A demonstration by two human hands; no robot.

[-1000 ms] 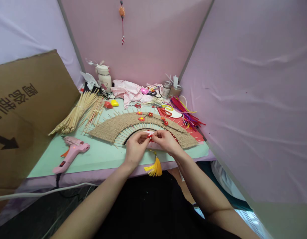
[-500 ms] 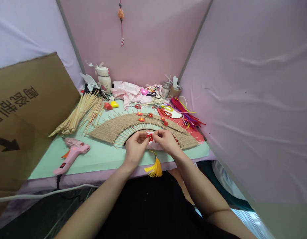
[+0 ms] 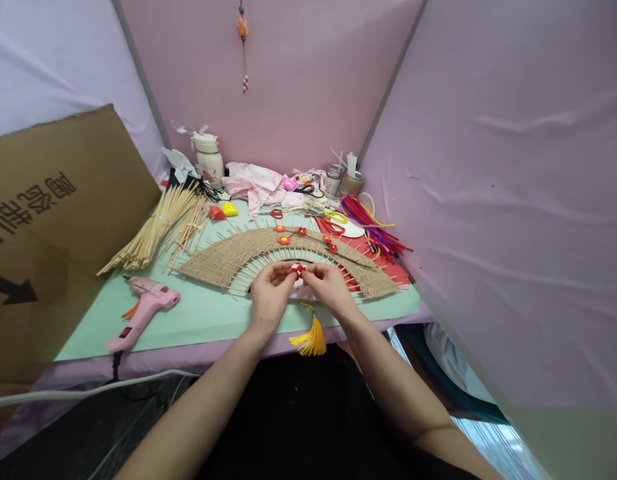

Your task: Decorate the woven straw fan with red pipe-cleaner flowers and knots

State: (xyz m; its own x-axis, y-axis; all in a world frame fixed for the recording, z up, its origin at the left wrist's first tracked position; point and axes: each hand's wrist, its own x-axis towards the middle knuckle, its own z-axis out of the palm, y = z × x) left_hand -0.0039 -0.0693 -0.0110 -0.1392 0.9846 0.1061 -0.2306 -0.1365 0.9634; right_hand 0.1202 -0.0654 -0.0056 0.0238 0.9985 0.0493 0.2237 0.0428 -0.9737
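Between my two hands is a small red flower with a pale centre. My left hand pinches its left side. The fingertips of my right hand are closed on its right side. Both hands are over the inner curve of a fan of thin sticks wound with tan twine. Red and orange flowers and a dark twig-like line lie across the fan's upper right. Below my hands, a pink-and-white patch is partly hidden. A yellow tassel hangs at the table's front edge.
A pink hot glue gun lies at the left, by a cardboard sheet. Bundled sticks lie behind it. Scissors, red paper and fuzzy coloured stems are at the right. A bottle and cups stand behind.
My right hand has moved slightly left, closer to my left hand. Its fingertips now meet the red flower, which has turned a little between my fingers.
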